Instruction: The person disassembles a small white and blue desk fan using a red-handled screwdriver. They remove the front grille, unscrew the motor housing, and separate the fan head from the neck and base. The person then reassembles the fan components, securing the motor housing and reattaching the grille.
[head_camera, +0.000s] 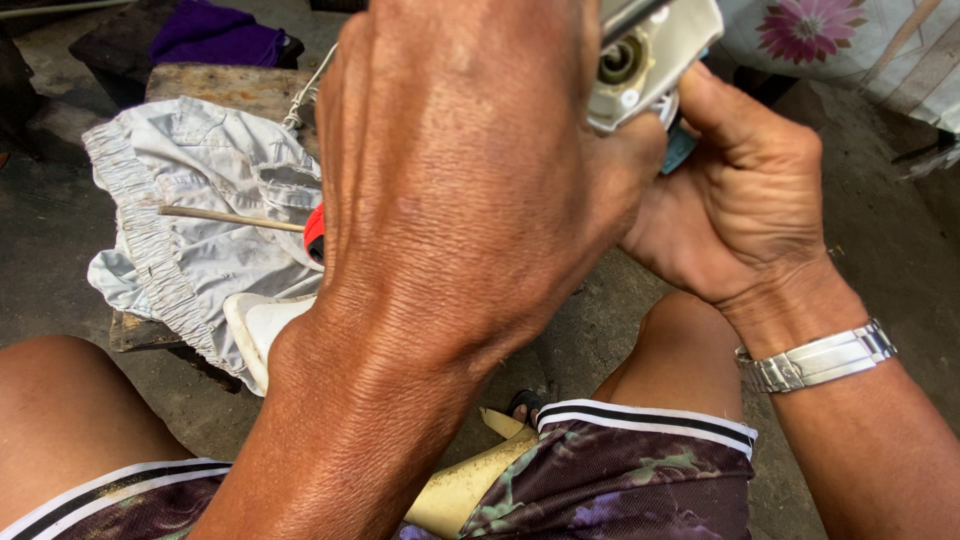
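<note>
So, the person is sitting low with both hands up close to their face, working on a white plastic part (650, 55) with a round brass-coloured fitting in it. The left hand (470, 190) fills most of the view from the back – it's curled over the near side of the part, though I can't tell how tight the fingers are closed since they're hidden. The right hand (745, 200), with a metal watch (818, 360) on the wrist, wraps around the part from the other side, thumb pressed up against its edge. Behind the hands, a crumpled pale cloth (190, 210) lies on a worn wooden board (230, 85), with a thin rod (230, 217) and something red-handled (315, 235) resting on it.
</note>
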